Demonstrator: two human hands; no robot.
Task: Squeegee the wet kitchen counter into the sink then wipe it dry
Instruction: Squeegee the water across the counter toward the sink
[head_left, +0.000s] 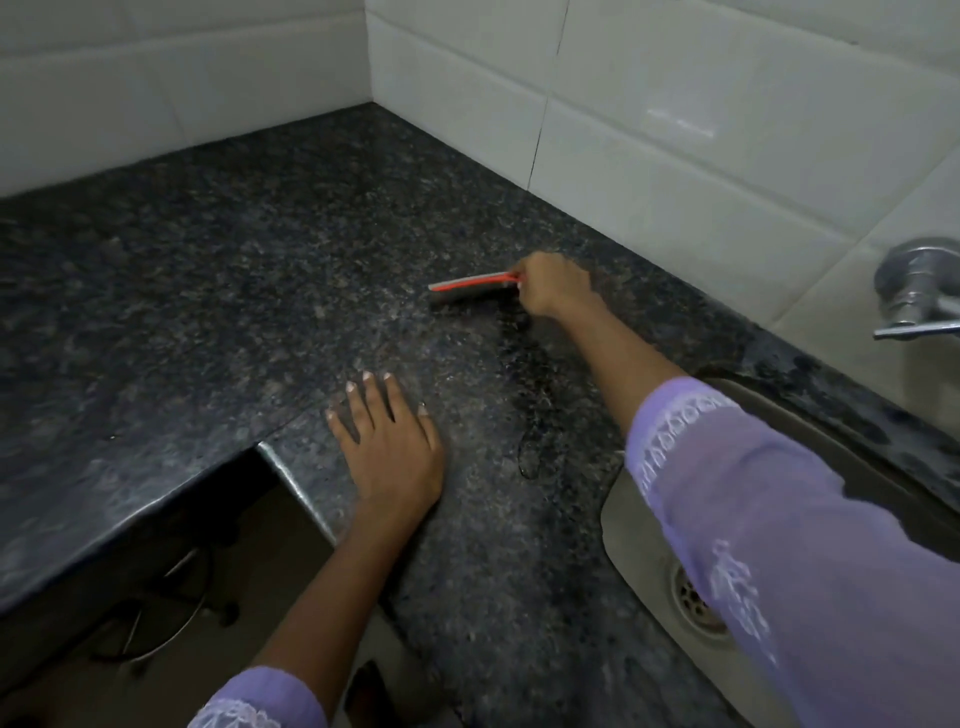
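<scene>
We face a corner of glossy white wall tiles (675, 130) under dim light. A chrome tap (917, 291) juts from the right wall. Below the counter's edge we see a shadowy floor (249, 561).

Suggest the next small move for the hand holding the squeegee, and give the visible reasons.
Probably pull the squeegee across the counter toward the sink. The right hand grips it far back near the wall, blade down, and a wet streak lies between it and the sink. The left hand rests flat, clear of that path.

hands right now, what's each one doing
Left hand: open, flat on the counter.
Right hand: fingers closed round the red squeegee.
</scene>
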